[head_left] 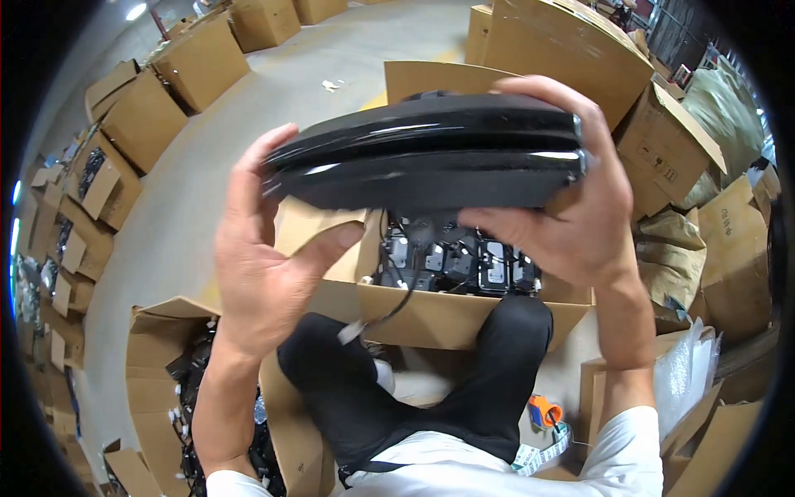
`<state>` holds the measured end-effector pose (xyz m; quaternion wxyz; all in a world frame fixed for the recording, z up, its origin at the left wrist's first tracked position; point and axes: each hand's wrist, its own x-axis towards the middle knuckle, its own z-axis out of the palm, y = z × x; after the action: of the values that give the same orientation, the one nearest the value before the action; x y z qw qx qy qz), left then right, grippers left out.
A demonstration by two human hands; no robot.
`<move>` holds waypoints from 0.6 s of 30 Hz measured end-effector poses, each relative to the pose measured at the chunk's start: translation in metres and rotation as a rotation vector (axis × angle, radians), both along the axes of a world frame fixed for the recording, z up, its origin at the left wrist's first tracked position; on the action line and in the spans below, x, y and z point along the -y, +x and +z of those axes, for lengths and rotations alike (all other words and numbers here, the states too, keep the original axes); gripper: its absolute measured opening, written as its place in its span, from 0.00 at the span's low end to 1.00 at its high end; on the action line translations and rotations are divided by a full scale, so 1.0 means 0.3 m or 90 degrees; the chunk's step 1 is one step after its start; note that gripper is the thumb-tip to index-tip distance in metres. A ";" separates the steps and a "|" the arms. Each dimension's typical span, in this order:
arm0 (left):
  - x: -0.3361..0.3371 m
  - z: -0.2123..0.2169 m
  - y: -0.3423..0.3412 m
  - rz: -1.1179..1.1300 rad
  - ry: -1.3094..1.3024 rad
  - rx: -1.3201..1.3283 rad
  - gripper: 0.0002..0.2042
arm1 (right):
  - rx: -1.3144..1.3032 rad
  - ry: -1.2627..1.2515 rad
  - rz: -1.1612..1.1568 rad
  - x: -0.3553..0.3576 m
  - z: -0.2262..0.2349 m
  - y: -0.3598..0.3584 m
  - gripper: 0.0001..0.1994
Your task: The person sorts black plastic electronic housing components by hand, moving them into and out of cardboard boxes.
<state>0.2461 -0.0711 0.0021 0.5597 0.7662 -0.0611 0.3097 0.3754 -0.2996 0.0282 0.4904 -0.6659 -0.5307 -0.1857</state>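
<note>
- Casing (pixel 431 166): long, curved, black & glossy, up in air at 12 o'clock, held btwn both hands; some edges blurred.
- L hand (pixel 269 277), at 9 o'clock: wide grip on casing's 9 o'clock end, fingers up its side, thumb spread toward 3; can't tell if thumb tip touches.
- R hand (pixel 580 232), at 3 o'clock: holding casing's other end, fingers over top edge, thumb along underside.
- Cable (pixel 406 300), dark & thin, hangs below casing w/ white plug (pixel 351 333) at its low end, nr the knee at 7; can't tell where its top end joins.
- Carton (pixel 464 319), brown, right under casing at approx 6 o'clock, flaps up; small black units (pixel 494 265) packed inside w/ wires.
- Knees (pixel 517 319) in black trousers, one at 7, one at 5, up against carton's near side.
- Side box (pixel 149 356) at 8 o'clock, full of dark parts & wires.
- Orange-and-blue item (pixel 546 412) on floor btwn 4 & 5; exact kind unclear.
- Clear plastic wrap (pixel 679 364) at 4.
- Pale green sack (pixel 712 116) at 2, beside more boxes.
- Big brown boxes (pixel 199 66) in a row, 10 to 11, on grey floor (pixel 290 99).
</note>
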 end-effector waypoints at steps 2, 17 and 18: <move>0.004 -0.075 0.050 0.035 0.197 -0.032 0.35 | 0.064 -0.142 -0.143 0.096 -0.002 0.052 0.36; -0.080 -0.492 0.126 0.052 0.446 -0.196 0.22 | -1.278 -0.468 -0.105 0.250 -1.265 0.318 0.34; -0.085 -0.491 0.139 0.039 0.436 -0.181 0.21 | -1.320 -0.430 0.010 0.281 -1.306 0.318 0.38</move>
<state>0.2879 -0.0455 -0.1453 0.2640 0.9460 -0.0599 0.1785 0.4709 -0.3838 -0.3637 0.4924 -0.5957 0.1130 0.6244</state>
